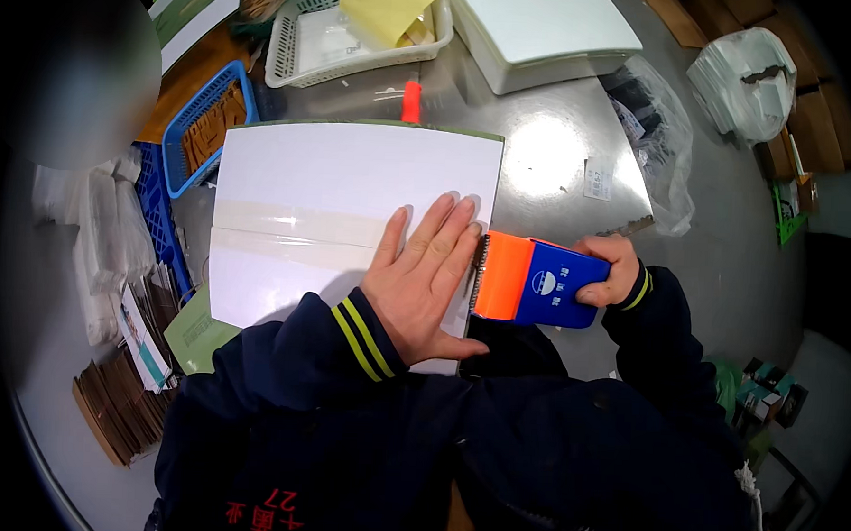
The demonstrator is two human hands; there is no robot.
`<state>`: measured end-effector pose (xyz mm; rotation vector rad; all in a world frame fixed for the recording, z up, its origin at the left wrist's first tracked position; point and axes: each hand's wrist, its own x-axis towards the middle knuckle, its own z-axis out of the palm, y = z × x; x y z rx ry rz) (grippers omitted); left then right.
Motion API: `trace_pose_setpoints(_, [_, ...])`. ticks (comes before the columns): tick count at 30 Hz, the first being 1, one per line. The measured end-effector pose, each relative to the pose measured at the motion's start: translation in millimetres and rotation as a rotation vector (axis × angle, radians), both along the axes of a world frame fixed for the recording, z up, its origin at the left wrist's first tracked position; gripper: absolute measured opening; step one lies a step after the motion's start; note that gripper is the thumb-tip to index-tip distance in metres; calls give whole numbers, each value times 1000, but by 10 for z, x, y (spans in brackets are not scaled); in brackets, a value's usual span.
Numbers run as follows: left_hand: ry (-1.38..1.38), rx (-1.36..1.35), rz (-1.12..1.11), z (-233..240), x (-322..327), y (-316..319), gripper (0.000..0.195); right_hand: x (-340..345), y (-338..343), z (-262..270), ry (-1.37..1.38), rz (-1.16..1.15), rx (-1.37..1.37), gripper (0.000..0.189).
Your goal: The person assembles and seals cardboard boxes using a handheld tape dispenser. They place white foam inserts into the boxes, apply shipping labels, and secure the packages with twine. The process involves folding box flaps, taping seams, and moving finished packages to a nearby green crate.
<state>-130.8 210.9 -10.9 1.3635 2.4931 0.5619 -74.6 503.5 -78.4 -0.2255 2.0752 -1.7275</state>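
A flat carton, white on top with green edges, lies before me on a metal table. Clear tape runs across it along the seam between its two flaps. My left hand rests flat on the right part of the carton, fingers spread a little, thumb near its right edge. My right hand grips the rear of a blue and orange tape dispenser, whose toothed cutting edge is at the carton's right edge beside my left fingers. How far the tape reaches under my left hand is hidden.
Behind the carton lie a red-handled tool, a white plastic basket and a white lidded box. A blue basket stands left. A plastic bag hangs at the table's right edge. Cardboard pieces stand lower left.
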Motion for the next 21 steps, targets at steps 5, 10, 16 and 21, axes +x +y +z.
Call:
trace_pose_setpoints(5, [15, -66, 36, 17, 37, 30, 95, 219, 165, 63, -43, -56, 70, 36])
trace_pose_setpoints(10, [164, -94, -68, 30, 80, 142, 76, 125, -11, 690, -124, -38, 447, 36])
trace_pose_setpoints(16, [211, -84, -221, -31, 26, 216, 46, -268, -357, 510, 3, 441, 1367, 36])
trace_pose_setpoints(21, [161, 126, -321, -155, 18, 341, 21, -411, -288, -309, 98, -311, 1115, 46])
